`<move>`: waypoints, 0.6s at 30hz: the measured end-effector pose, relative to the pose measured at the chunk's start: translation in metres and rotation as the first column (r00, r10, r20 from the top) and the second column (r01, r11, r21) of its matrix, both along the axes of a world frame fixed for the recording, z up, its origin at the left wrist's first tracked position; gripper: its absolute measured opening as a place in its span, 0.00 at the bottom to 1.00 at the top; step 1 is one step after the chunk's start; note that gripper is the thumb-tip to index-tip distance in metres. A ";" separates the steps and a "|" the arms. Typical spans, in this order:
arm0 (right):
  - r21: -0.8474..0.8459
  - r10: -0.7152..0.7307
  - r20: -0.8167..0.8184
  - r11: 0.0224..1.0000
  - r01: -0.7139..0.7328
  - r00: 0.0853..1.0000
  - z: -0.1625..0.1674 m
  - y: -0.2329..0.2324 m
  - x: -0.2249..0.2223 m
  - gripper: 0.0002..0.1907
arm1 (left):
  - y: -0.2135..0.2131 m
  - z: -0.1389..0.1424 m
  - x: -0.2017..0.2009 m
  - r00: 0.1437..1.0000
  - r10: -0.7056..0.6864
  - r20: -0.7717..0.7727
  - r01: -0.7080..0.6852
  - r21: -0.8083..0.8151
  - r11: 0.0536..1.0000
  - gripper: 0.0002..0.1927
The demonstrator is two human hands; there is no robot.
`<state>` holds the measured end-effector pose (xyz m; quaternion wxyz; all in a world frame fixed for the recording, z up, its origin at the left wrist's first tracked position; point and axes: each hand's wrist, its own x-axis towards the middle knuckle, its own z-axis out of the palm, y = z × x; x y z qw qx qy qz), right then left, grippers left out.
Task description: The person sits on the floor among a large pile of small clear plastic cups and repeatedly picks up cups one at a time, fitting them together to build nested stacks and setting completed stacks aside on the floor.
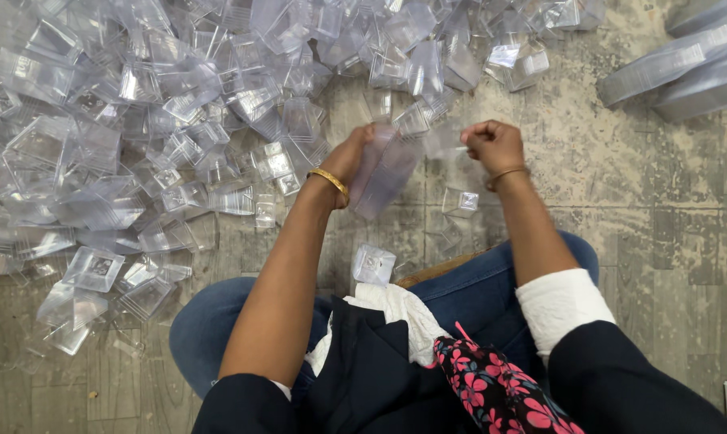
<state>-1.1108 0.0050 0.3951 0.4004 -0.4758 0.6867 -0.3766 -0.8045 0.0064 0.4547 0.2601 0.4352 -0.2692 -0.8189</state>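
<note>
Overhead, the left hand (351, 157) grips a nested stack of clear plastic cups (383, 173), see-through, square-sided and tilted, held above the floor (620, 209). Just beside it, the right hand (492, 145) is clenched; its contents cannot be told. Loose cups (138, 120) litter the floor.

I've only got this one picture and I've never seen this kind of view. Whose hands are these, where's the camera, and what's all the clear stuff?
The camera sits on a person's head and looks down, so the two bare arms are that person's own. They sit on a worn floor, knees in blue jeans. A big heap of small clear plastic cups covers the floor ahead. The left hand grips a nested stack of cups. The right hand is closed in a fist beside it; whether it holds anything is unclear. More stacks lie far right.
</note>
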 end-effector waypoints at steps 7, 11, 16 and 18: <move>0.237 0.364 0.487 0.820 -0.521 0.794 0.073 -0.003 0.034 0.07 | 0.010 -0.002 -0.006 0.939 -0.270 -0.215 0.249 -0.117 0.961 0.32; 0.298 0.195 0.410 0.895 -0.333 0.891 0.077 0.000 0.025 0.04 | 0.012 0.004 -0.003 0.899 -0.284 -0.335 0.249 -0.143 0.958 0.38; 0.157 -0.117 0.054 0.982 0.108 0.992 0.027 0.008 -0.020 0.03 | 0.002 -0.002 -0.002 0.964 -0.103 -0.244 0.106 0.000 0.994 0.42; 0.084 -0.158 0.056 0.985 0.153 0.986 0.002 0.006 -0.015 0.03 | -0.002 -0.005 0.001 0.985 0.022 -0.171 -0.023 0.001 1.000 0.43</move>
